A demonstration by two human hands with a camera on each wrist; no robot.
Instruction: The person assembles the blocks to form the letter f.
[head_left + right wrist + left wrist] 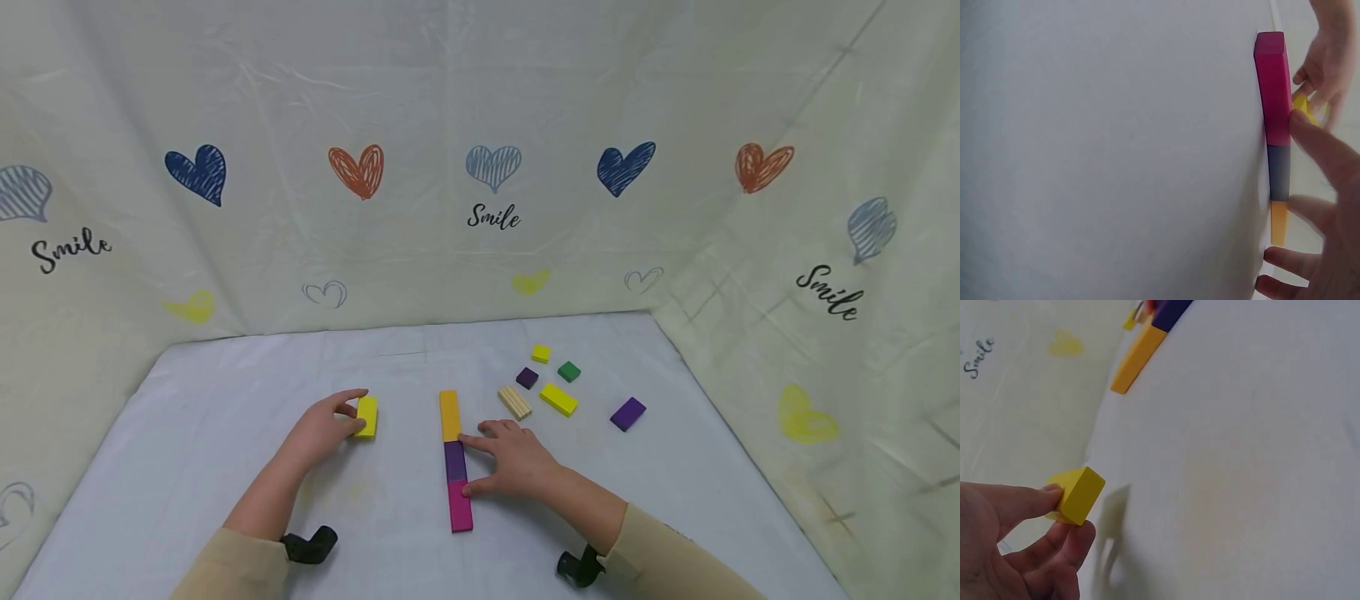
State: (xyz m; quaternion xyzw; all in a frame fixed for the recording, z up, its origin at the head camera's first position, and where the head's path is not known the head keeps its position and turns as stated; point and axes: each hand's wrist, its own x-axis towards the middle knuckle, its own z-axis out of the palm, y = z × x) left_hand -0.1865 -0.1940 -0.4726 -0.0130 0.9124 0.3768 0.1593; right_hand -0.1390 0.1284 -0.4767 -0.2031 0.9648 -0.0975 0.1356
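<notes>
My left hand [324,429] pinches a yellow block [1082,495] between thumb and fingers, to the left of a row of blocks. A shadow falls on the cloth beside that block in the left wrist view. The row lies end to end: an orange block [449,415] at the far end, a purple block [455,461] in the middle and a magenta block [461,506] nearest me. Along the row's right side is my right hand [517,461], fingers spread. Its thumb is at the magenta block's side, its index fingertip where orange and purple meet.
Right of the row lie a ridged beige block [515,402], a yellow block [558,400], a dark purple block [527,378], a small yellow block [541,353], a green block [569,372] and a purple block [628,414]. A white cloth [390,358] covers the table; printed curtains [420,100] hang behind.
</notes>
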